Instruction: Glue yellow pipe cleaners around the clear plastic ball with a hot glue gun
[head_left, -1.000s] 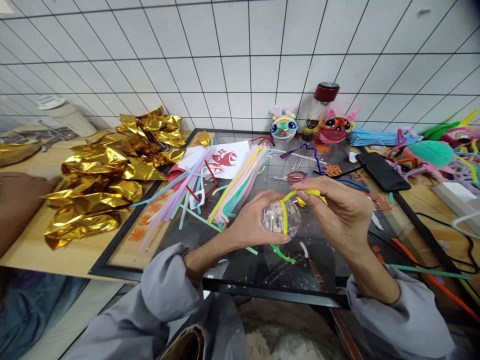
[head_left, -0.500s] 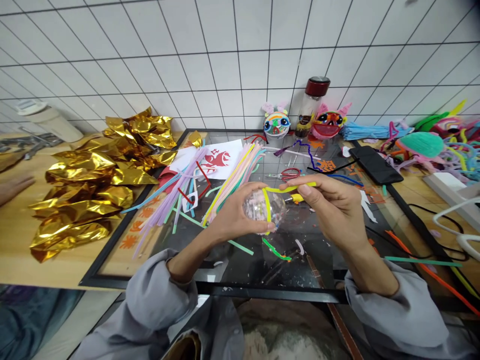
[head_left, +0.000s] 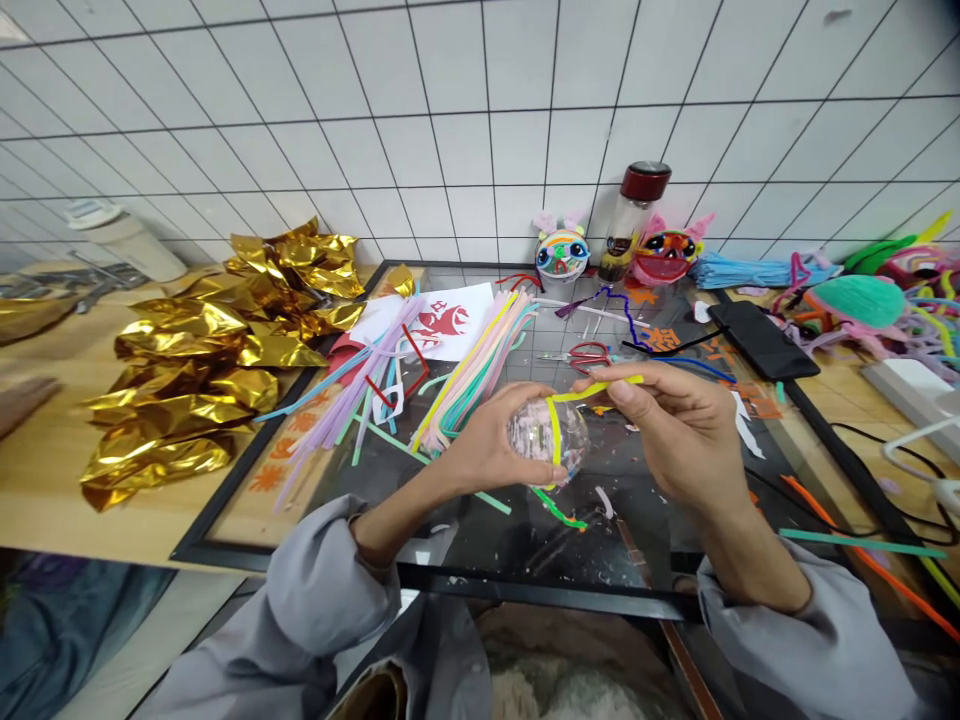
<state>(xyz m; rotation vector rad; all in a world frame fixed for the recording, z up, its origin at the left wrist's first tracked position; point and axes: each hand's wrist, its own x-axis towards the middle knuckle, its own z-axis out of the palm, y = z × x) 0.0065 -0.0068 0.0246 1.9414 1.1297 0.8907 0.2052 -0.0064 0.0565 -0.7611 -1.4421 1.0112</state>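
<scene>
My left hand (head_left: 491,440) grips a clear plastic ball (head_left: 574,440), thumb below and fingers over the top. A yellow pipe cleaner (head_left: 556,425) runs down around the ball's middle, and its loose end stretches off to the right. That end is pinched between thumb and forefinger of my right hand (head_left: 675,420). Under the ball, a short green pipe cleaner piece (head_left: 559,508) lies on the dark glass top. Red-handled scissors (head_left: 589,356) lie just behind my hands. To the left of the ball is a bundle of pastel pipe cleaners (head_left: 480,365).
Crumpled gold foil (head_left: 195,390) covers the left side. Two decorated ball faces (head_left: 562,250) stand at the wall beside a glass bottle (head_left: 630,225). A phone (head_left: 772,340), a power strip (head_left: 911,390) and cables are at right. Another person's hand (head_left: 26,400) shows at far left.
The view has shifted slightly, so the whole scene sits further right. Both hands keep their hold on the ball and the pipe cleaner, with little other visible change.
</scene>
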